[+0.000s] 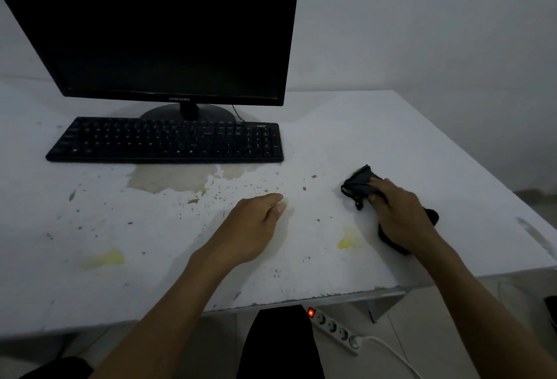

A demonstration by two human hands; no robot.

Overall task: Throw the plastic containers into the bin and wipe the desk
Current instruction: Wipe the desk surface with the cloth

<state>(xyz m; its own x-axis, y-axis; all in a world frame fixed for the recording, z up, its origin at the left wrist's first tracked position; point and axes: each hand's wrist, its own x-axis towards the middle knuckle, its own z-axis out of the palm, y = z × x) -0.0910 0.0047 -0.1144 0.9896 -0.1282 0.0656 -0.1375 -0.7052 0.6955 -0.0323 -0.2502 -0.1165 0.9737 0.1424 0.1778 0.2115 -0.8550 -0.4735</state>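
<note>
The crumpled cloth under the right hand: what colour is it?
Dark grey to black, plain; the crumpled cloth shows best in the head view.

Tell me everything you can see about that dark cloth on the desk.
The dark cloth looks like soft, thin fabric, black or very dark grey, crumpled and bunched rather than folded. It lies on the white desk toward its right side, right of the keyboard. The right hand presses down on it, fingers over the top, hiding its middle; one wrinkled end sticks out ahead of the fingers, another part behind the wrist. A small dangling bit shows at its near edge.
</note>
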